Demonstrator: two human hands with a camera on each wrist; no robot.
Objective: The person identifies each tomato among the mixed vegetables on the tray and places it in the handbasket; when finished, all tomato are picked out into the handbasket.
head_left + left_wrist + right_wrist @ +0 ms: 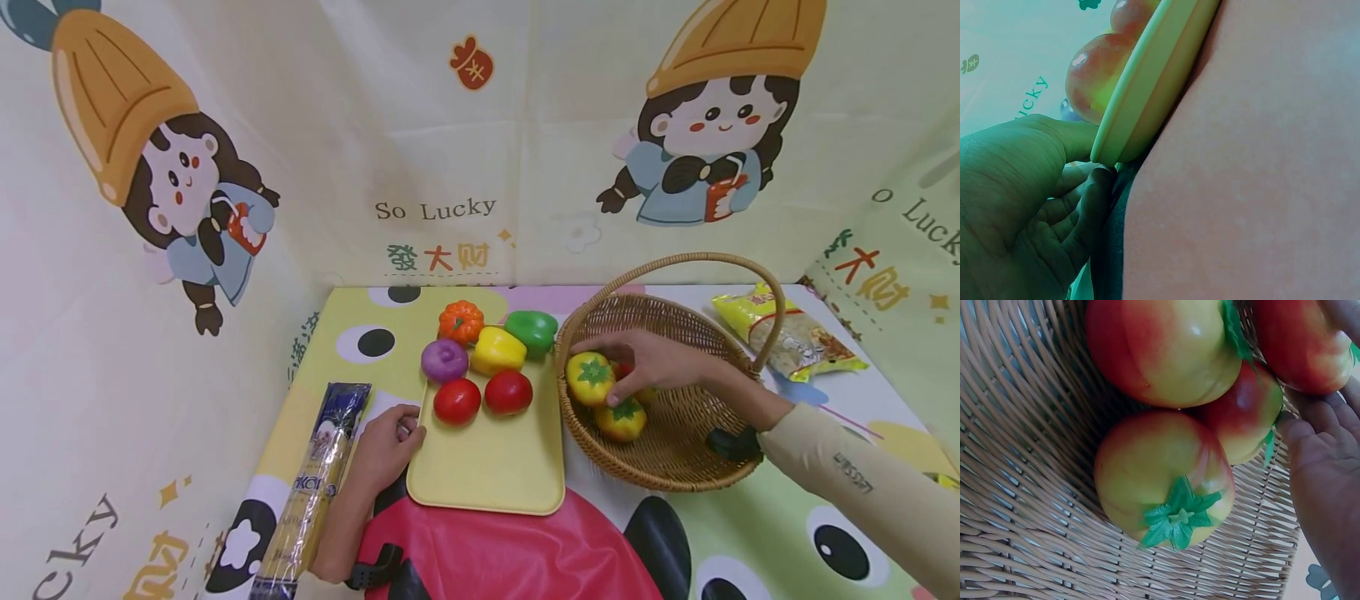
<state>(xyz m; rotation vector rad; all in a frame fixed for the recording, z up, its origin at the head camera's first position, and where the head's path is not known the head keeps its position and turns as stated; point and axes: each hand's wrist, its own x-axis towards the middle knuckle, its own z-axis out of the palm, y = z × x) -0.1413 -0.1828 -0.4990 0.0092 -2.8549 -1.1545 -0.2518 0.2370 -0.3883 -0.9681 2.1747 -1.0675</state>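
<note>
Yellow-and-red, a round green-leaved tomato [588,382] is held in the curled fingers of the right hand [663,362], at the left side of a brown wicker basket [675,462]. Fingers of the left hand [384,448] pinch the edge of a pale-yellow rectangular tray [487,468] bearing 2 red tomatoes [457,402].

Long packet [318,475], left of left fingers [403,410]; yellow food bag [795,337], right of right fingers [611,343]; printed backdrop [555,167], beyond both.

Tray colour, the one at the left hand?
Plain pale yellow: the tray shows best in the head view.
</note>
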